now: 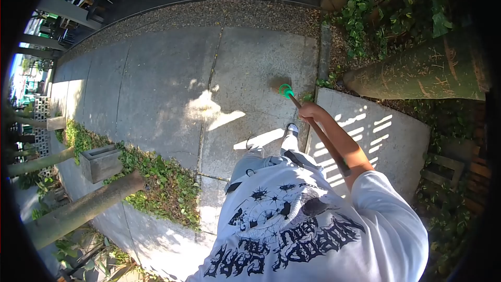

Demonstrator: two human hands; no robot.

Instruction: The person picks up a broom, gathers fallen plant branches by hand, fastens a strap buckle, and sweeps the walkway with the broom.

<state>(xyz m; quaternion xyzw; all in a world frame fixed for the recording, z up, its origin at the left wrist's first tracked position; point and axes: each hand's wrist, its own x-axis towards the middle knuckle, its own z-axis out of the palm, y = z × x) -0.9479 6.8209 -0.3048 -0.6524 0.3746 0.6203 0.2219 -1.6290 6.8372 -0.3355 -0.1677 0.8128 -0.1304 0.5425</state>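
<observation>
My right hand (309,111) is closed around the brown handle of a broom (286,91) in the head view. The broom slants down and away from me, its lower handle running back along my forearm. A green collar joins the stick to a brownish bristle head, which is at the concrete paving (261,57) near its right edge. The bristles are dim, and I cannot tell how firmly they press on the ground. My left hand is out of view.
A gravel strip (209,15) borders the path ahead. To the right stand a thick trunk (417,70) and leafy plants (365,15). On the left are a planted bed (162,185), a concrete block (100,163) and a slimmer trunk (86,209). My shoe (292,129) is close to the broom.
</observation>
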